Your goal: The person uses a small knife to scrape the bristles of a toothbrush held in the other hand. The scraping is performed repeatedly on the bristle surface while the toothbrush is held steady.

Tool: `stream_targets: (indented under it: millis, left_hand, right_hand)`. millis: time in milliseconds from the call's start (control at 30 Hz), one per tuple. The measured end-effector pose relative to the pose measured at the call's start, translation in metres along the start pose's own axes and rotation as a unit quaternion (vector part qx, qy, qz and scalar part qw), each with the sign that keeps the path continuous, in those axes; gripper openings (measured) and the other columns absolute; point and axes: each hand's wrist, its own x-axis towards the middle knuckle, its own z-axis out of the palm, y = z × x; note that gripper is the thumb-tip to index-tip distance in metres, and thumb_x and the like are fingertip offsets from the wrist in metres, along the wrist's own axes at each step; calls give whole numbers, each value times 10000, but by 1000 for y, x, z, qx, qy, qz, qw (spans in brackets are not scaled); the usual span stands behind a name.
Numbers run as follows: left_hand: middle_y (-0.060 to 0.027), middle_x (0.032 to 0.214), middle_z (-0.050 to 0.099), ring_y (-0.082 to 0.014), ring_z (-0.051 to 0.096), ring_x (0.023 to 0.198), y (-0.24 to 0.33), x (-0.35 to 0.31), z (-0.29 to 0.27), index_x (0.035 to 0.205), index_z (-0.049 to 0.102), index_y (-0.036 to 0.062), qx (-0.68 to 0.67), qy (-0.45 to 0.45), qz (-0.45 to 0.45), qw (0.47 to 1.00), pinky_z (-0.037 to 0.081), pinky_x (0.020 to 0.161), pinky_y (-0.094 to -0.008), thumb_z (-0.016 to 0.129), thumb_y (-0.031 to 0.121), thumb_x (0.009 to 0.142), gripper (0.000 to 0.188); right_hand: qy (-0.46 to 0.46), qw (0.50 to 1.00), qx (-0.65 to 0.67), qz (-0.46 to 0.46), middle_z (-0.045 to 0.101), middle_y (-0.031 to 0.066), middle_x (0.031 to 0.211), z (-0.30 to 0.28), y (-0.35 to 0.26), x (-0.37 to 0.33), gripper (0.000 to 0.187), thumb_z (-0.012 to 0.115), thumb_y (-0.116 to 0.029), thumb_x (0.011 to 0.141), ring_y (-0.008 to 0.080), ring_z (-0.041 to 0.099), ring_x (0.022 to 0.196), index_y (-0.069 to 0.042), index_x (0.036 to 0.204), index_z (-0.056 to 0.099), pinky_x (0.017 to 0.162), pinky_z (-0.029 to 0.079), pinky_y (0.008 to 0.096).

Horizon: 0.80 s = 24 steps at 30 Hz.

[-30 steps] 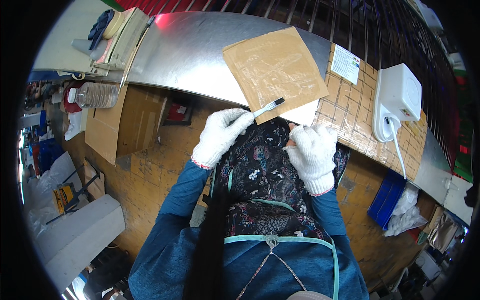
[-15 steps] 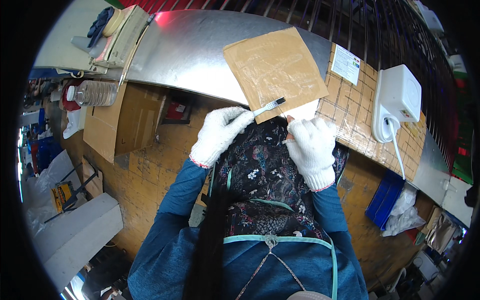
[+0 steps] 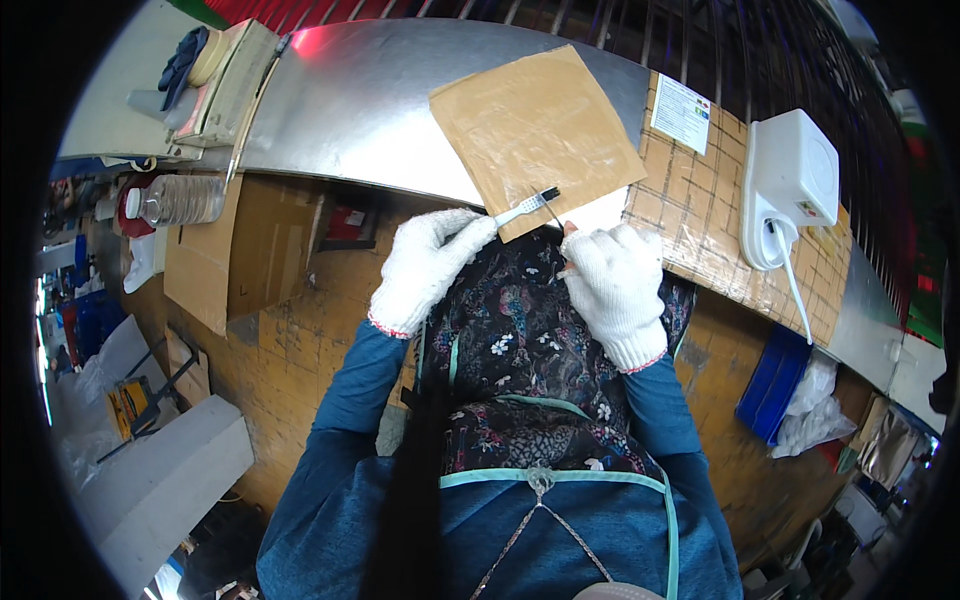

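Observation:
My left hand [image 3: 425, 268], in a white knitted glove, is closed around the handle of a pale toothbrush [image 3: 522, 208]. The brush head points right, and its dark bristles sit at the far end. My right hand [image 3: 618, 295], gloved too with bare fingertips showing, pinches a thin dark rod [image 3: 555, 214]. The rod's tip reaches up close to the bristles; whether it touches them I cannot tell. Behind the brush, a brown cardboard sheet [image 3: 540, 125] lies on the metal table [image 3: 350, 110], its near corner by the brush.
To the right, a white device with a cable [image 3: 795, 170] stands on a taped cardboard sheet [image 3: 690, 225]. At the far left are a box [image 3: 228, 85], a long paintbrush [image 3: 255, 105] and a clear bottle [image 3: 180, 200]. A cardboard box [image 3: 265, 245] sits below the table edge.
The whole view has shifted slightly. The thin rod in my right hand shows more clearly beside the bristles and leans more to the left. Both hands keep their grips.

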Motion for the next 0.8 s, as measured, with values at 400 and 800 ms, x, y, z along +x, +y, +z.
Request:
stream_targets:
  millis: [400,800]
  left_hand:
    - [-15,781,678,-51,534,674,0,3,-3,1024,733,-29,7,-19,1,1000,449,610,-230,702,310,932,353]
    - [-24,810,706,-46,536,671,0,2,-2,1046,731,-33,6,-12,5,1000,456,601,-232,717,290,926,345]
  right_hand:
    - [-22,996,76,35,616,32,692,3,-1,3,212,698,-38,701,238,593,746,-130,873,617,734,393,383]
    - [-33,994,80,60,632,40,697,8,-4,11,195,725,-128,723,239,605,758,-137,895,634,742,399,398]
